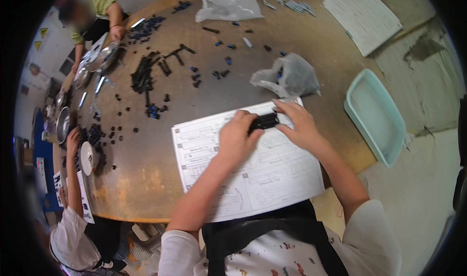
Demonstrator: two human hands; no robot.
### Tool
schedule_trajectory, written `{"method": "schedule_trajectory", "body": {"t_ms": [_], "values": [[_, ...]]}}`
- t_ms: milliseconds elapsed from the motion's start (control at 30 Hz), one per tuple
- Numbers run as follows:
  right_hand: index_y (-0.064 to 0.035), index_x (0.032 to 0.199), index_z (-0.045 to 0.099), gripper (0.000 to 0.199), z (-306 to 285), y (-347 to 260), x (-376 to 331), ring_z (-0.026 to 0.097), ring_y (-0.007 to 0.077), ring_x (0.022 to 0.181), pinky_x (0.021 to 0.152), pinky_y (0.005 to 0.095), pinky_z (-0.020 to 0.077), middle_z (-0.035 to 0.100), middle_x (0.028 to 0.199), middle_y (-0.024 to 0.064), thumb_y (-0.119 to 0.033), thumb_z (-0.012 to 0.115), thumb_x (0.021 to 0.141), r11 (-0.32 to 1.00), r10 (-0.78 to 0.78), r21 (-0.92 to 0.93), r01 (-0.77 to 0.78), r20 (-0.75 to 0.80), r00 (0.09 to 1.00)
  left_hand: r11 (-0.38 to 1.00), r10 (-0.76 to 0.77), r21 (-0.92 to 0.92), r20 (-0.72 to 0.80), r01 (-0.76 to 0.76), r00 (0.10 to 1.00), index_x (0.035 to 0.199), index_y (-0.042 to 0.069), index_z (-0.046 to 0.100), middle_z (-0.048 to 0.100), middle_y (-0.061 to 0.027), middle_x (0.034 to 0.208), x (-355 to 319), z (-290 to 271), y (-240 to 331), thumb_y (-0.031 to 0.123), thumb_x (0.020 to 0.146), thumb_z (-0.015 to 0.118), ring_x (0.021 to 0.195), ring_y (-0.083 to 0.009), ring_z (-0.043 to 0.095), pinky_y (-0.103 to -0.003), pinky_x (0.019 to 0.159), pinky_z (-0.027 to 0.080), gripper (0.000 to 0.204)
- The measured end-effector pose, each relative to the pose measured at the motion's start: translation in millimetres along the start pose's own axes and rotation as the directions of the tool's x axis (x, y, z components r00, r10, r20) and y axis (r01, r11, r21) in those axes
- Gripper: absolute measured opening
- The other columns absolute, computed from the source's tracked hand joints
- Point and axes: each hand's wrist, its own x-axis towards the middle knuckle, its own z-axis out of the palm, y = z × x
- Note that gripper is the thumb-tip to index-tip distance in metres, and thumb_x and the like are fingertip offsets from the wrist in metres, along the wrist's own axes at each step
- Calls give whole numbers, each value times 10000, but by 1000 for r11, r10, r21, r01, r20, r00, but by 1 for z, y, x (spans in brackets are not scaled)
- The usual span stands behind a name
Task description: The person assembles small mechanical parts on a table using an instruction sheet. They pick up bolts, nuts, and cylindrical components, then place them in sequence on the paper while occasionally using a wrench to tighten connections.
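Black plastic assembly is pinched between left hand and right hand, above the instruction sheet at six o'clock on the tabletop; a clear bag lies at twelve o'clock of it.

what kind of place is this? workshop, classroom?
Probably a shared hands-on assembly workspace, maybe a class. Several people sit around one round table strewn with small black parts. The left hand and right hand hold a black piece over an instruction sheet.
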Motion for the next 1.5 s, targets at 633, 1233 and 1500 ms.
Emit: {"method": "schedule_trajectory", "body": {"t_ms": [633,1233,1500], "values": [[-71,1291,563,415,83,-22,171,604,369,1123,918,474,501,583,1284,167,-135,612,885,936,39,-353,-15,61,997,871,-222,370,-290,323,931,1113,75,669,627,-124,1122,80,-76,-116,195,853,701,1077,-325,605,-436,876,512,288],[-18,884,698,194,38,-65,101,673,281,663,651,371,528,698,732,121,-183,709,782,990,3,137,-19,118,993,995,-103,-4,-63,103,993,1020,4,699,663,-140,955,9,-81,-56,74,859,685,814,-272,680,-355,712,534,177],[-40,724,723,269,65,-84,85,682,347,683,645,460,537,684,679,139,-292,688,809,943,107,-328,-64,116,987,985,-158,66,-9,158,987,1074,-10,674,635,-136,984,-25,-68,-38,77,822,716,862,-289,675,-364,770,541,270]]}}
